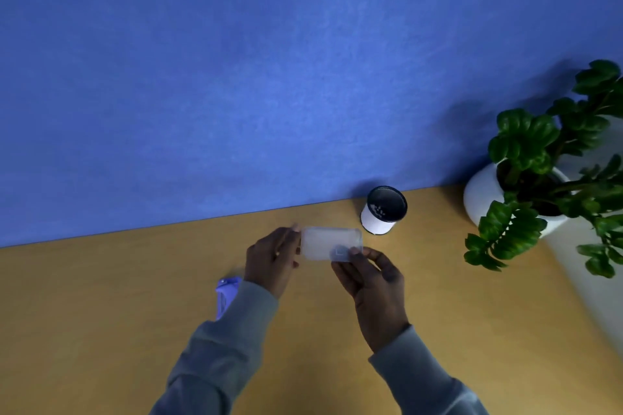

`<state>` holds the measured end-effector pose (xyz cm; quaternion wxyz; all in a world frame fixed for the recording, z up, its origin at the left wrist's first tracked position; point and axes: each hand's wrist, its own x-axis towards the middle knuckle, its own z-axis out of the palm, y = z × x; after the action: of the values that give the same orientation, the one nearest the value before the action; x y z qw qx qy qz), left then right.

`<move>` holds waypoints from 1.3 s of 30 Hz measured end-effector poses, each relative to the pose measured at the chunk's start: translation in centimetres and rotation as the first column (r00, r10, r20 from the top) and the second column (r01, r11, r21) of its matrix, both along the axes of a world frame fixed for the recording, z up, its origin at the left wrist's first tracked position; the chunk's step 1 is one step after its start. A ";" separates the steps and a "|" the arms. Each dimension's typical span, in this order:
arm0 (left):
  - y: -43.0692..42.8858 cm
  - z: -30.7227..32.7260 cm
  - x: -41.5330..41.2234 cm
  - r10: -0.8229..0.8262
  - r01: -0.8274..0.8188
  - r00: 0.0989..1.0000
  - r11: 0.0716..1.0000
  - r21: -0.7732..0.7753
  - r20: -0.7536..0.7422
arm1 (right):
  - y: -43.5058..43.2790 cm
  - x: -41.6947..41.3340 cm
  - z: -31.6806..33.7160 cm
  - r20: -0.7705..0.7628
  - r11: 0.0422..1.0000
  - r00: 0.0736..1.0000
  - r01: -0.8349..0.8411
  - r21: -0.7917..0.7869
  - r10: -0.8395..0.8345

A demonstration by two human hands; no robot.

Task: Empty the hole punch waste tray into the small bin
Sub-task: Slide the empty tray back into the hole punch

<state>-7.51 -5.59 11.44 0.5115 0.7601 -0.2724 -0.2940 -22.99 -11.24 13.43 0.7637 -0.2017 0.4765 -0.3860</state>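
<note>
A clear, frosted plastic waste tray is held above the wooden desk between both hands. My left hand pinches its left end. My right hand grips its lower right corner. Just beyond the tray's right end stands the small white bin with a dark inside and a few white paper dots at its bottom. The lilac hole punch lies on the desk to the left, partly hidden behind my left sleeve.
A blue felt partition rises along the desk's far edge. A white pot with a leafy green plant stands at the right, its leaves hanging over the desk. The desk runs on to the left.
</note>
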 end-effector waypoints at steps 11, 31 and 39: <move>5.2 0.7 -1.0 0.079 -0.066 0.962 0.996 0.059 -0.262 | 4.9 -0.1 -0.7 -0.055 0.991 0.989 -0.135 -0.015 0.134; 9.4 4.3 -6.8 0.208 -0.267 0.697 0.964 0.021 -0.686 | 4.2 3.3 2.0 0.332 0.938 0.894 -0.339 0.066 0.300; 10.8 4.1 -7.4 0.114 -0.052 0.923 0.984 0.173 -0.367 | 5.6 2.6 -0.8 0.458 0.881 0.801 -0.467 0.074 0.386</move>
<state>-14.95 5.17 15.54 0.5036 0.7393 -0.1128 -0.4327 -20.40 -5.60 12.68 0.9321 -0.1426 0.2716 -0.1926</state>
